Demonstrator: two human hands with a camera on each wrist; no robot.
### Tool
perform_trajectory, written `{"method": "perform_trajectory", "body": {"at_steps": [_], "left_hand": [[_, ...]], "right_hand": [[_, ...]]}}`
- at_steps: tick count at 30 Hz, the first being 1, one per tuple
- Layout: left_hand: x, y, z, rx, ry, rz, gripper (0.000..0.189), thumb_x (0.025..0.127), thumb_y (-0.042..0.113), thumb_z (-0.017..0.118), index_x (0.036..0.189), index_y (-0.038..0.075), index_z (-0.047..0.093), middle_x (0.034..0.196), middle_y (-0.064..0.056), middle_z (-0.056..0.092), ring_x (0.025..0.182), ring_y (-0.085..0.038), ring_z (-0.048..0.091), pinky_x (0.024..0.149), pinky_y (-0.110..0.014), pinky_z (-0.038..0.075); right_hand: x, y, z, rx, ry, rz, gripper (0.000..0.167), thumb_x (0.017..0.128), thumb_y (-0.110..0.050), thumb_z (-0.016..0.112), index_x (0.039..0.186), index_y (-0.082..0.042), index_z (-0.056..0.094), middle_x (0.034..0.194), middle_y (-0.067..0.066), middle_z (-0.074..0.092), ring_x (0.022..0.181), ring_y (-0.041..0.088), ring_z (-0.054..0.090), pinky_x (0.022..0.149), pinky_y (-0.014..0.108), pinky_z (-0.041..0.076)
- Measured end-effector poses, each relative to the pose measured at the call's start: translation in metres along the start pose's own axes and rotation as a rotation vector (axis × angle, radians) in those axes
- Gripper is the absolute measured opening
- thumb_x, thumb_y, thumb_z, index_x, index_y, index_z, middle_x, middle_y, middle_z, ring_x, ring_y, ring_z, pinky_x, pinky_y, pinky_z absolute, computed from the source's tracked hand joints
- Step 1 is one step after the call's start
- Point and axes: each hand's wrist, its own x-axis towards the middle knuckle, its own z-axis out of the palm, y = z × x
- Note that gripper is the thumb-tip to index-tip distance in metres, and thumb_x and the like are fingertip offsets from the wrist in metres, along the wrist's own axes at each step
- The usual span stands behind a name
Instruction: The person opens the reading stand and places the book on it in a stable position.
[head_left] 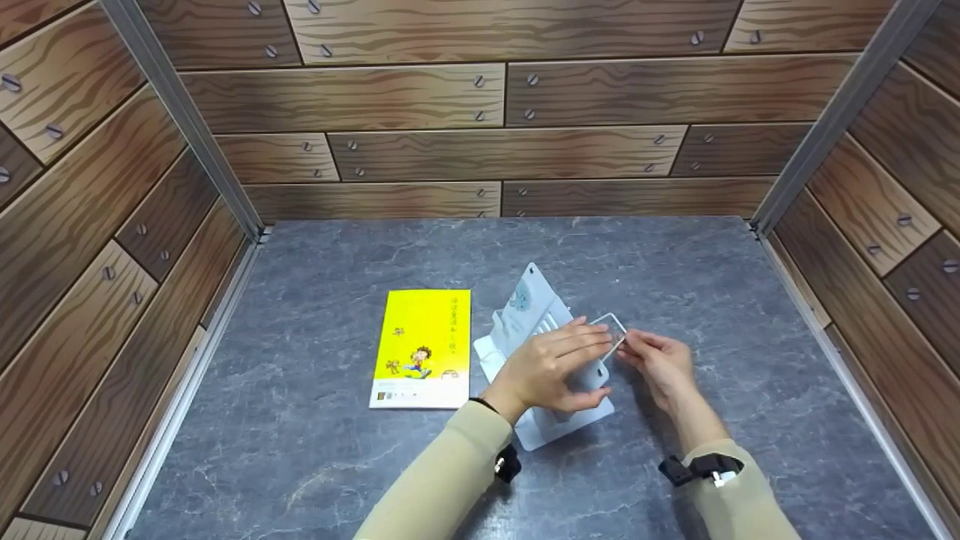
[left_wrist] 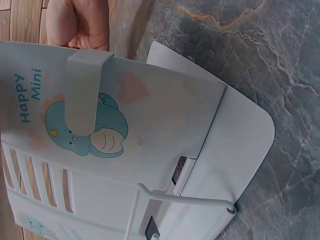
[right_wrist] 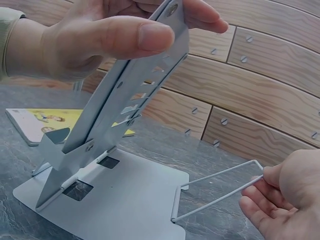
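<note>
A white metal book stand (head_left: 517,311) with a blue cartoon print stands partly unfolded on the table. My left hand (head_left: 551,364) grips the upper edge of its tilted back panel (right_wrist: 107,110), the thumb on one face and the fingers on the other. At the rear of the flat base plate (right_wrist: 135,185), a bent wire support (right_wrist: 220,197) sticks out at a low slant. Its outer end is pinched between the thumb and fingers of my right hand (head_left: 664,367). A clip (left_wrist: 84,95) crosses the printed panel in the left wrist view.
Left of the stand lies a yellow book (head_left: 427,337) with a cartoon child on its cover. The grey marbled table (head_left: 315,465) is bounded by wood-patterned walls (head_left: 420,97) and metal rails at the sides.
</note>
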Motion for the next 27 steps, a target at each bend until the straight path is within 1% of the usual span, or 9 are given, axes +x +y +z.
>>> {"method": "perform_trajectory", "body": {"at_steps": [4,9,11,14,18,22,27], "left_hand": [[-0.001,0.001,0.000,-0.008,0.002,-0.007,0.057,0.086,0.042,0.083,0.125,0.001,0.075,0.132,-0.012,0.072,0.128,-0.022,0.066,0.119,-0.038,0.041],[-0.001,0.002,-0.001,-0.014,0.010,-0.015,0.058,0.083,0.041,0.086,0.125,0.001,0.075,0.131,-0.012,0.072,0.126,-0.023,0.066,0.119,-0.039,0.041],[-0.001,0.002,-0.001,-0.017,0.011,-0.018,0.058,0.082,0.040,0.087,0.124,0.001,0.076,0.130,-0.012,0.073,0.126,-0.023,0.067,0.119,-0.039,0.041],[-0.002,0.002,-0.001,-0.022,0.008,-0.022,0.057,0.082,0.039,0.087,0.124,0.001,0.076,0.130,-0.012,0.073,0.125,-0.023,0.067,0.119,-0.039,0.041],[-0.002,0.003,-0.002,-0.024,0.008,-0.026,0.056,0.084,0.040,0.085,0.123,0.001,0.075,0.130,-0.011,0.073,0.125,-0.022,0.067,0.119,-0.039,0.041],[-0.002,0.002,-0.001,-0.033,0.018,-0.021,0.057,0.081,0.037,0.088,0.123,0.001,0.075,0.128,-0.010,0.073,0.123,-0.021,0.068,0.119,-0.040,0.041],[-0.002,0.002,0.000,-0.049,0.017,-0.013,0.055,0.085,0.038,0.085,0.125,0.001,0.075,0.128,-0.011,0.073,0.121,-0.024,0.069,0.119,-0.040,0.042]], "right_hand": [[-0.002,0.001,0.002,-0.023,-0.018,-0.016,0.043,0.104,0.003,0.065,0.139,0.023,0.050,0.102,0.010,0.077,0.091,0.014,0.076,0.089,0.030,0.062],[-0.004,0.001,0.007,-0.055,-0.025,-0.073,0.039,0.102,0.003,0.067,0.132,0.025,0.055,0.094,0.008,0.077,0.085,0.013,0.076,0.087,0.033,0.063],[-0.006,0.001,0.008,-0.088,-0.035,-0.101,0.037,0.102,0.002,0.068,0.129,0.025,0.057,0.092,0.006,0.077,0.085,0.013,0.076,0.087,0.035,0.063],[-0.008,0.001,0.012,-0.152,-0.057,-0.148,0.036,0.102,0.000,0.068,0.127,0.026,0.058,0.093,0.006,0.076,0.085,0.013,0.076,0.088,0.036,0.063],[-0.010,0.002,0.016,-0.237,-0.084,-0.220,0.033,0.102,0.000,0.069,0.123,0.024,0.062,0.096,0.010,0.076,0.086,0.013,0.075,0.086,0.035,0.063],[-0.011,0.005,0.020,-0.294,-0.118,-0.306,0.024,0.101,0.004,0.069,0.116,0.021,0.068,0.101,0.020,0.077,0.085,0.013,0.076,0.083,0.033,0.064],[-0.011,0.008,0.023,-0.352,-0.185,-0.423,0.014,0.098,0.013,0.067,0.109,0.021,0.071,0.102,0.028,0.075,0.084,0.010,0.075,0.080,0.023,0.062]]}}
